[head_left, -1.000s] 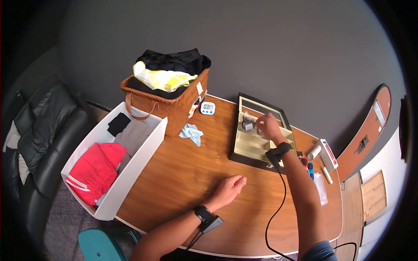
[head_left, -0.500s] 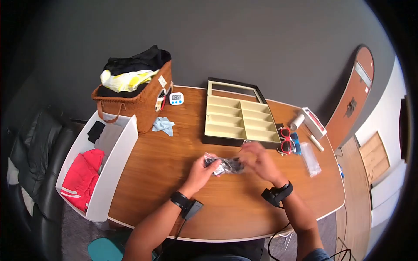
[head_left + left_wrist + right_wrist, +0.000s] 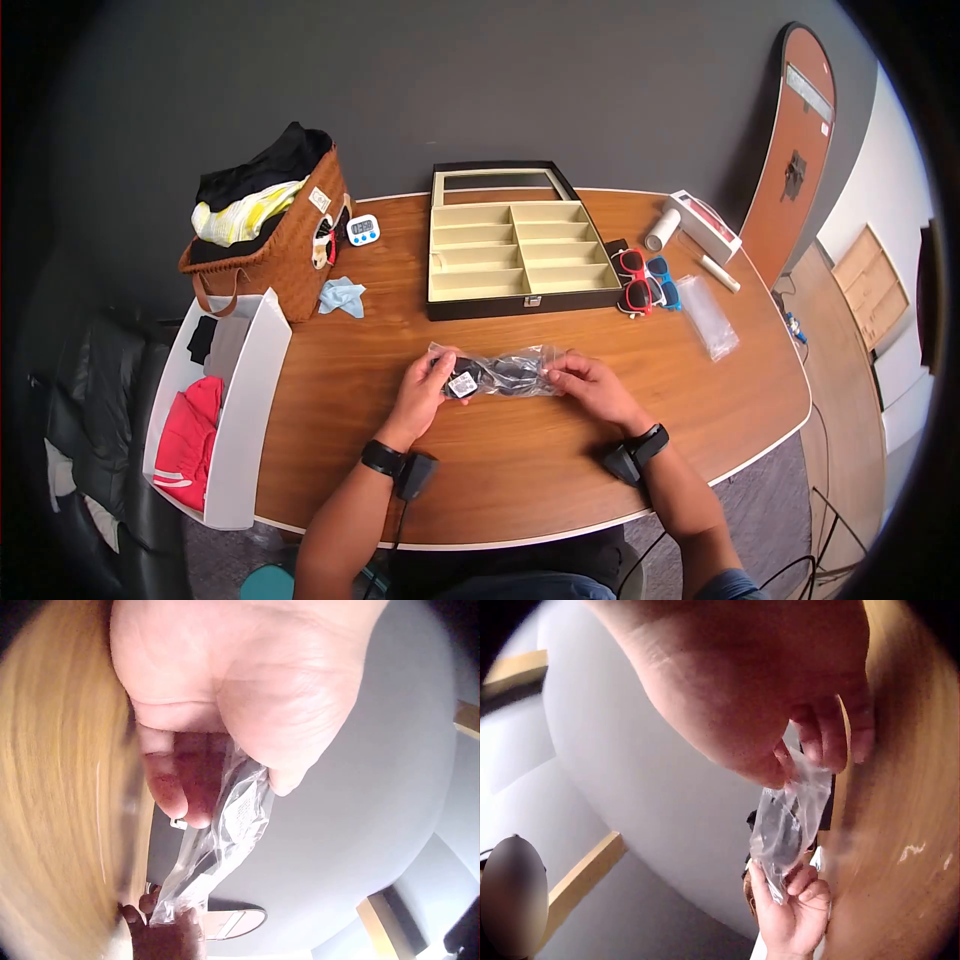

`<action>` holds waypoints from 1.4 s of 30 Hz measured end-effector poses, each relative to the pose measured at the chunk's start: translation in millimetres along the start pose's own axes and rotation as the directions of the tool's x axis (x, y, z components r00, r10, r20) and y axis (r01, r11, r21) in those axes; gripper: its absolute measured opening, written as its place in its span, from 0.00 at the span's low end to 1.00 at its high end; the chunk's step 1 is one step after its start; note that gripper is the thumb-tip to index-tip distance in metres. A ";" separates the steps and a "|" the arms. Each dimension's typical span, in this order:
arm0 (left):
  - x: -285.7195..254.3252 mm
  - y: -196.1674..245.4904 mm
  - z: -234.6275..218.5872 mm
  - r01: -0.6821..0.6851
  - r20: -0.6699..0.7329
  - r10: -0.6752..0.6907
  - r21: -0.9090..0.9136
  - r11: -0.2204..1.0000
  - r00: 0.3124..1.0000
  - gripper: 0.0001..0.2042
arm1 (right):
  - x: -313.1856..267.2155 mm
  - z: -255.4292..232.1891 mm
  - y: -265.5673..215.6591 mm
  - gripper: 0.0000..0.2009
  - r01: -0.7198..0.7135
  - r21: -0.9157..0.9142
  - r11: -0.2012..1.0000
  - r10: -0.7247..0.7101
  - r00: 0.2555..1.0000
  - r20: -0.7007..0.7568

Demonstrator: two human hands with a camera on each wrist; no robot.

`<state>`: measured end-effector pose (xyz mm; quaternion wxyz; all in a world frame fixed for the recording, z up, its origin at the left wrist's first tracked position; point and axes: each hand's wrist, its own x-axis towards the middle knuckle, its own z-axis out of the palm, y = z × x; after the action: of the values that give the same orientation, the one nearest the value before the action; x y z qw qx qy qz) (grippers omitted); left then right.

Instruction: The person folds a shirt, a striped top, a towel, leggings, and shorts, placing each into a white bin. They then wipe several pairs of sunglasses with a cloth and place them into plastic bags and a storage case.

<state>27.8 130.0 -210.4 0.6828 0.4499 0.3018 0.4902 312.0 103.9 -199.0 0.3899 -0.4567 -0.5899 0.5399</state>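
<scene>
Between the hands, above the table's front half, stretches a clear plastic bag (image 3: 517,374) with dark sunglasses inside and a white label (image 3: 462,384) at its left end. My left hand (image 3: 416,397) pinches that end, thumb on top. The bag's right end is pinched by my right hand (image 3: 598,390) between thumb and fingers. In the left wrist view the crinkled bag (image 3: 240,814) runs from thumb to the far hand. The right wrist view shows the bag (image 3: 784,829) spanning both hands. Behind them stands an open display case (image 3: 520,255) with several cream compartments holding nothing.
Red sunglasses (image 3: 633,283) and blue sunglasses (image 3: 663,282) lie right of the case, beside a clear plastic sleeve (image 3: 710,318). A white box (image 3: 708,228) and roll (image 3: 662,230) sit behind. Leftward are a timer (image 3: 363,230), blue cloth (image 3: 342,297), clothes basket (image 3: 265,270) and white bin (image 3: 245,440).
My right hand has come back from the case with the bagged sunglasses. The left hand has taken one end, and both hands now hold the bag stretched out.
</scene>
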 end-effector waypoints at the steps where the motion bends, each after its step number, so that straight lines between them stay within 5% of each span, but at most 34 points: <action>1: -0.8 0.5 0.5 0.003 -0.015 -0.003 -0.018 1.000 1.000 0.14 | -0.6 -2.5 3.5 0.07 -0.010 0.005 1.000 0.010 0.999 0.036; 6: 0.6 -0.7 -1.3 -0.004 -0.045 0.004 0.000 1.000 0.999 0.13 | -7.4 -9.7 -11.3 0.09 -0.049 0.201 0.978 0.035 0.997 0.076; 11: 0.9 0.4 -4.4 -0.004 -0.070 -0.001 -0.068 0.998 0.998 0.13 | -10.5 -12.6 -25.3 0.12 -0.132 0.565 0.815 0.094 0.991 0.096; 17: -2.3 4.9 0.5 0.037 -0.008 -0.037 -0.062 0.997 0.999 0.14 | -5.7 -7.5 -10.8 0.16 -0.057 0.152 0.987 0.035 0.989 0.142; 27: -3.9 1.4 2.0 0.113 0.061 -0.115 0.035 0.993 0.991 0.17 | -6.7 4.1 -16.1 0.21 -0.024 0.330 0.944 0.009 0.999 0.046; 37: -4.2 4.1 7.5 0.066 0.079 -0.074 0.104 0.992 0.994 0.20 | -5.0 -2.9 -1.3 0.09 -0.053 0.331 0.942 0.022 0.995 0.096; 42: -5.1 1.2 14.6 0.029 0.010 -0.030 0.123 0.992 0.999 0.21 | -3.1 -9.8 1.3 0.08 0.025 0.098 0.995 -0.035 0.994 0.099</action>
<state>38.1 120.7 -203.5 0.6629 0.4895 0.3340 0.4577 322.4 103.6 -199.0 0.3893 -0.4005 -0.5886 0.5844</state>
